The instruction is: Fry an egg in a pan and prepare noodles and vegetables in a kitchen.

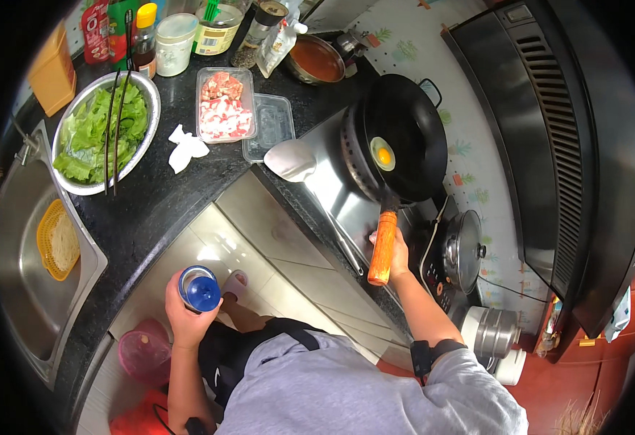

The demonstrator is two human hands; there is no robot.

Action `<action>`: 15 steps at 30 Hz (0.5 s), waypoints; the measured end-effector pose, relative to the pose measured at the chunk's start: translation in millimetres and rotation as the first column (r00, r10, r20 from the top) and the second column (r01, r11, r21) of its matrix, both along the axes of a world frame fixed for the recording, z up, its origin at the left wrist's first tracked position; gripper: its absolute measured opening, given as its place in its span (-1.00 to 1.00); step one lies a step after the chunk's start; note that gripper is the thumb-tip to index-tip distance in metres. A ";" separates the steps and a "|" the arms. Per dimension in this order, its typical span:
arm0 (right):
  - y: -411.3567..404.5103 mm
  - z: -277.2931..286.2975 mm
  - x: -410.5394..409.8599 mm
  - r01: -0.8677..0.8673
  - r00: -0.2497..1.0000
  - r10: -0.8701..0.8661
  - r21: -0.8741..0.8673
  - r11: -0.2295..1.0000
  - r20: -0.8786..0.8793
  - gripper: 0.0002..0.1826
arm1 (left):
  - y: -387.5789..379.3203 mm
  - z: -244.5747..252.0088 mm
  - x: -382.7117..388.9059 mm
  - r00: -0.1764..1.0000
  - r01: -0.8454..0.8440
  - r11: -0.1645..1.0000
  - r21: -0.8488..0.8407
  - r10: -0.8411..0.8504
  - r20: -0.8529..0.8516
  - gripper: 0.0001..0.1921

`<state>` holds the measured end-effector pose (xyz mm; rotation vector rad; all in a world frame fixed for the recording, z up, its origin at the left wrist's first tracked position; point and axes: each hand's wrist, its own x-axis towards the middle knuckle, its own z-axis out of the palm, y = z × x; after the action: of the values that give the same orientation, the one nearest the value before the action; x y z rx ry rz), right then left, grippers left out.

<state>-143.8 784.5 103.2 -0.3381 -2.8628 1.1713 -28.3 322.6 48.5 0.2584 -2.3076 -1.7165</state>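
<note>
In front of my body, my left hand (pixel 190 310) is wrapped around a small round container with a blue lid (pixel 204 293). The lid sits off-centre over its mouth. My right hand (pixel 398 254) is at the orange wooden handle (pixel 384 247) of a black wok, its fingers curling around from underneath and partly hidden by it. One egg (pixel 384 156) with a whole yolk lies in the black wok (pixel 416 130), near the handle side. A metal spatula (pixel 291 161) rests beside the stove, its blade on the counter edge.
Left on the counter are a metal bowl of lettuce (pixel 151 117) with chopsticks (pixel 117 130) across it, a plastic box of raw meat (pixel 225 117) and crumpled tissue (pixel 186 148). A sink (pixel 21 261) holds a yellow basket (pixel 51 217). A range hood (pixel 535 136) overhangs the right side.
</note>
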 end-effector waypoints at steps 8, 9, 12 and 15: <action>-7.1 5.1 -0.3 0.005 0.994 -0.027 0.190 0.982 0.110 -0.78 | -1.9 0.0 -0.9 1.000 -0.020 0.999 0.026 0.020 -0.006 -0.26; -8.9 6.1 -0.6 0.007 0.996 -0.022 0.168 0.986 0.089 -0.78 | -1.9 -0.1 -0.8 1.000 -0.023 0.999 0.026 0.023 -0.003 -0.26; -16.5 13.7 -1.7 -0.011 0.997 -0.004 0.179 0.984 0.081 -0.78 | -1.4 -1.1 -0.7 1.000 -0.019 0.998 0.059 0.019 0.007 -0.27; -18.5 16.4 -0.3 -0.016 0.996 -0.001 0.195 0.981 0.090 -0.77 | -1.1 -2.1 -0.5 1.000 -0.015 0.999 0.045 0.016 -0.020 -0.28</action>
<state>-144.1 766.0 119.6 -0.3810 -3.0260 0.8861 -28.8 321.5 46.5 0.2646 -2.2490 -1.7569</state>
